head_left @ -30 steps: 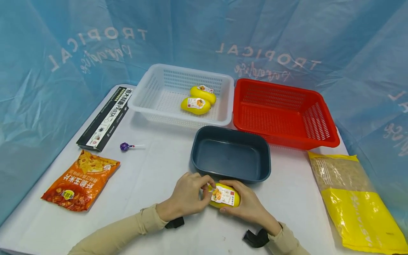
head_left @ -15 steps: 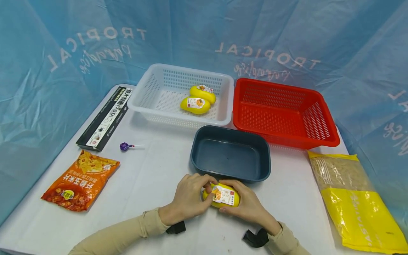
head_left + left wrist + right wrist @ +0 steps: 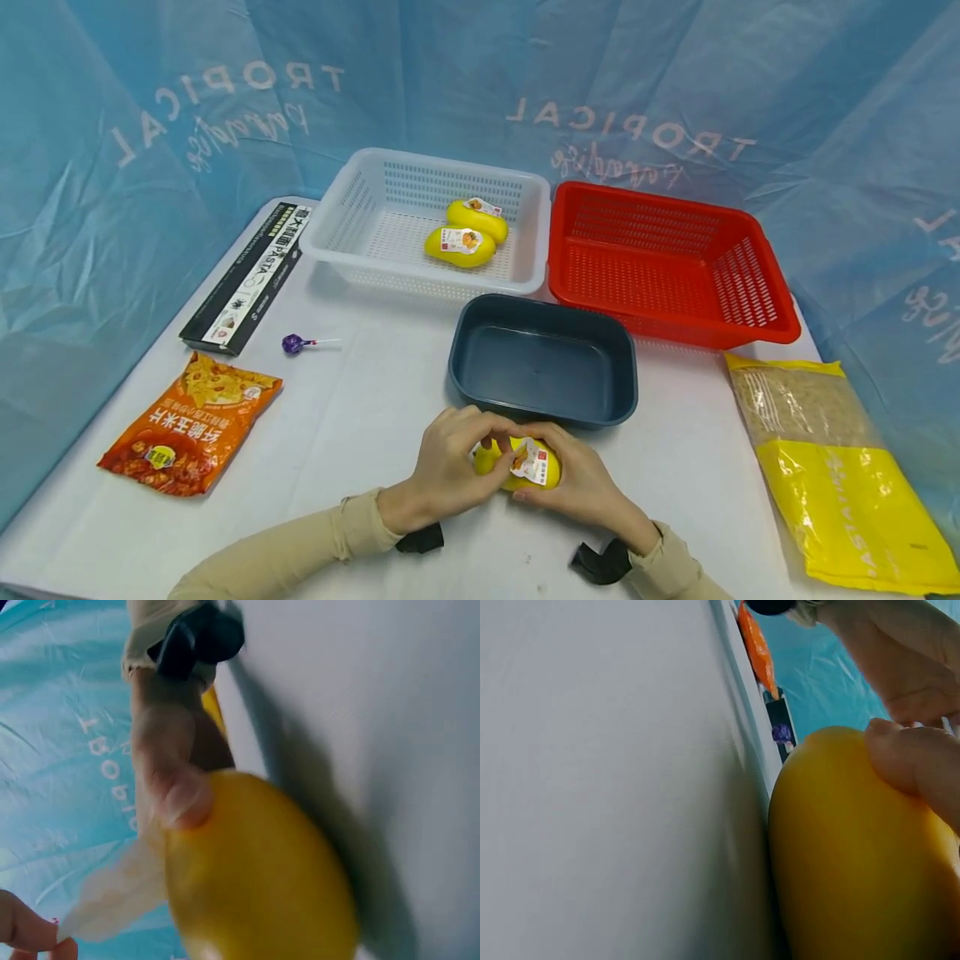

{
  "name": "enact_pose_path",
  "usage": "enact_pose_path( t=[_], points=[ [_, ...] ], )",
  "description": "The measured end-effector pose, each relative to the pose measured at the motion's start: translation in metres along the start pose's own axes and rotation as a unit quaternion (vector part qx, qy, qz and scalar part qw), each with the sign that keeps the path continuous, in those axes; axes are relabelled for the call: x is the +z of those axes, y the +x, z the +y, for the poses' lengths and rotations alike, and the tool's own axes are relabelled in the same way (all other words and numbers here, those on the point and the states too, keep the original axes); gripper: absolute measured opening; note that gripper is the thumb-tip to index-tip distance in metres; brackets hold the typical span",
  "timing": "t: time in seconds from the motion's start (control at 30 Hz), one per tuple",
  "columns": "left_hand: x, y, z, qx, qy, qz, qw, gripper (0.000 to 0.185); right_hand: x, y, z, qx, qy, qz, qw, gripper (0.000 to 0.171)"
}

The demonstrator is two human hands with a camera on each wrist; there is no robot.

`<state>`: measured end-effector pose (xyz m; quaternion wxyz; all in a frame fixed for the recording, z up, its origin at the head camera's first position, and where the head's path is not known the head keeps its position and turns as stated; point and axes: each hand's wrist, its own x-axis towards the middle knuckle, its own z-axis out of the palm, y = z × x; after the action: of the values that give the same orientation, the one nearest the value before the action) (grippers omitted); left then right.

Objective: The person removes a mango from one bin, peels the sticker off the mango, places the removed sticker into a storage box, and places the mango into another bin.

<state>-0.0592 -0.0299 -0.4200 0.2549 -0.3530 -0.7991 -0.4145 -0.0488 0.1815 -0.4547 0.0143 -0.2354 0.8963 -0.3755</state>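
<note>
1. Left hand (image 3: 450, 462) and right hand (image 3: 573, 479): both wrapped around one yellow mango-shaped pack (image 3: 525, 467) at the near middle of the tabletop (image 3: 360, 417), fingertips meeting over its white label. The wrist views show the pack close up, with fingers on its skin; whether it rests on the tabletop or is held just above it cannot be told.
2. Dark blue tray (image 3: 543, 360): just beyond the hands, nothing in it.
3. Orange snack bag (image 3: 187, 425): near left, lying flat.
4. Yellow pasta bag (image 3: 832, 467): near right, lying flat.
5. Purple lollipop (image 3: 296, 343): left of the tray, lying alone.
6. Black pasta box (image 3: 251, 275): far left, lying flat.
7. White basket (image 3: 360, 217): far middle, holding two yellow packs (image 3: 465, 237) of the same kind, touching one another.
8. Red basket (image 3: 675, 267): far right, nothing in it.
9. Progress, as judged: two yellow packs already sit in the white basket and a third is in hand; the snack bag, pasta bag, lollipop and box lie outside any container, and the tray and red basket hold nothing so far.
</note>
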Motion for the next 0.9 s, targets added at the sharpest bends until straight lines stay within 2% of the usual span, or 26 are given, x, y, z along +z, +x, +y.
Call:
enact_pose_path(
  t=[0.1, 0.33, 0.63, 0.77, 0.9],
  points=[
    [-0.005, 0.005, 0.0, 0.035, -0.006, 0.028, 0.999, 0.032, 0.001, 0.001, -0.001, -0.008, -0.009, 0.002, 1.0, 0.069],
    [-0.023, 0.02, -0.006, 0.049, 0.003, 0.083, 0.9953, 0.024, 0.002, 0.0, 0.001, 0.014, 0.005, 0.001, 1.0, 0.067],
    [-0.024, 0.039, -0.019, 0.023, 0.019, 0.073, 0.9969, 0.033, 0.002, 0.0, 0.003, 0.016, 0.023, -0.005, 1.0, 0.069],
    [-0.022, 0.047, -0.02, 0.017, 0.013, 0.075, 0.997, 0.037, 0.002, 0.0, 0.004, 0.017, 0.024, -0.007, 1.0, 0.07],
    [-0.019, 0.055, -0.021, -0.007, -0.009, 0.06, 0.9981, 0.037, 0.002, -0.001, 0.003, 0.022, 0.026, -0.008, 0.999, 0.07]
  ],
)
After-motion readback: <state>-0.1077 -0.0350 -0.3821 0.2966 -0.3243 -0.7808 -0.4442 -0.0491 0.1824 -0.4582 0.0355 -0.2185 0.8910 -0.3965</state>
